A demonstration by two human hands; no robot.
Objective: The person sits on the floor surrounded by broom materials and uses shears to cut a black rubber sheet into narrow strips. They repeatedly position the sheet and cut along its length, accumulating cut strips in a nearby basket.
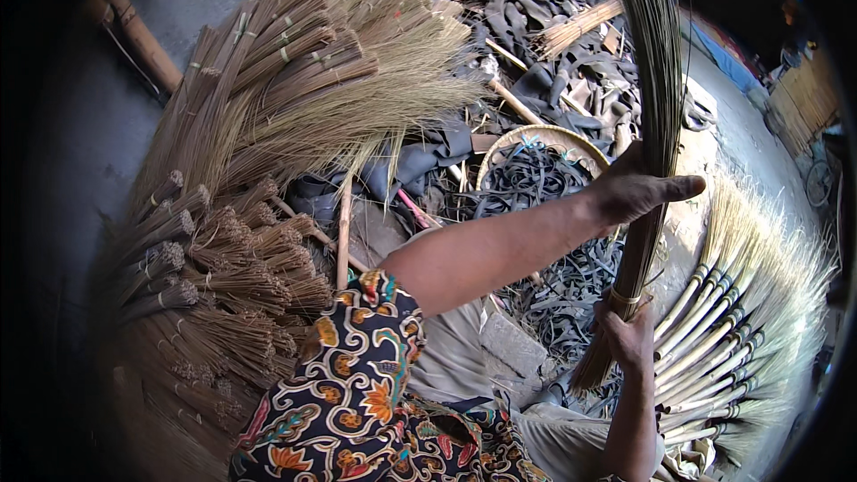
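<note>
A long bundle of thin broom bristles (pixel 656 62) stands nearly upright on the right side in front of me, its loose end rising past the top edge. My left hand (pixel 632 192) reaches across and is closed round its middle, thumb laid over the front. Lower down, my right hand (pixel 628 335) grips the same bundle just under a pale tie band (pixel 625 297). The butt end (pixel 589 368) pokes out below that hand, over dark rubber strips. Some right-hand fingers are hidden behind the bundle.
Several tied bristle bundles (pixel 295 45) are heaped at the left, with more bundle butts (pixel 250 250) nearer me. A round woven basket (pixel 500 143) holds black strips. Rubber scraps (pixel 553 71) lie beyond it. Finished brooms with pale handles (pixel 705 321) fan out at the right.
</note>
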